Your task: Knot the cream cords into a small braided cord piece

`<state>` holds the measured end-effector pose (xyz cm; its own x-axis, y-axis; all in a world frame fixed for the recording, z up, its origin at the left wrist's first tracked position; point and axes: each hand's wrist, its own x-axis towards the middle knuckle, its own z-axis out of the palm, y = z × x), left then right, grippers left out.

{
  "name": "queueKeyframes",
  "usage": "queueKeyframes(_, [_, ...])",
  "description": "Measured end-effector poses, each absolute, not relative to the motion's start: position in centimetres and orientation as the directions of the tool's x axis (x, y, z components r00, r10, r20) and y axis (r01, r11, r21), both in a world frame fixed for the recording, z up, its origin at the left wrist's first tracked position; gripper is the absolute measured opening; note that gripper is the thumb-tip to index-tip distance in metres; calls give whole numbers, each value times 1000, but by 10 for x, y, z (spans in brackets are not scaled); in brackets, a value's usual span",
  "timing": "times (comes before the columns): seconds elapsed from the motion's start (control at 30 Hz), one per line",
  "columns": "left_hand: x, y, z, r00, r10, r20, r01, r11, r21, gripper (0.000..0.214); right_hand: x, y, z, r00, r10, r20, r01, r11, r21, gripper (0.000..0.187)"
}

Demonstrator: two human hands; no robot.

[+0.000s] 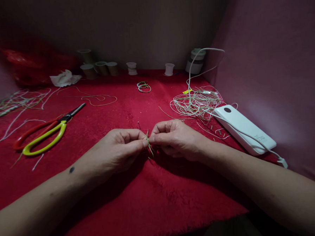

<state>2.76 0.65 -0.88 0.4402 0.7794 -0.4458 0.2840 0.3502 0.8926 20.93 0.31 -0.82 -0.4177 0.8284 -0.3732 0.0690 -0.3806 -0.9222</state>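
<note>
Cord (148, 139) sat right of the scissors (61, 127)
Left hand (124, 142) and right hand (175, 136) pinched it, nearly closed; uneven pulling might have loosened it.

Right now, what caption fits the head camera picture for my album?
Left hand and right hand pinch green cord over red cloth, scissors lying nearby.

Head-worn view, forward and down

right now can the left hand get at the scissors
Probably yes: the scissors lie on the same side as the left hand, with only bare red cloth seen between them. That hand is pinching the green cord, though, so it would likely need to let go first.
</note>
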Motion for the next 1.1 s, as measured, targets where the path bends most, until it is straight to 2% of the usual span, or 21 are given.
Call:
queueKeyframes(0.2, [32, 7, -9, 404, 809, -426, 361, 287, 887, 26, 207, 3, -7, -394, 839, -377, 115, -361, -925, 17])
queueKeyframes(0.57, [35, 5, -5, 398, 783, -477, 301, 379, 875, 35, 208, 3, -9, -420, 828, -372, 73, -378, -923, 18])
queueKeyframes(0.87, [27, 7, -9, 452, 768, -453, 254, 376, 891, 22, 212, 5, -10, -460, 819, -344, 27, -374, -927, 7])
queueKeyframes(1.1, [23, 10, -10, 481, 740, -470, 181, 441, 879, 17, 214, 5, -13, -501, 793, -348, -18, -411, -911, 11])
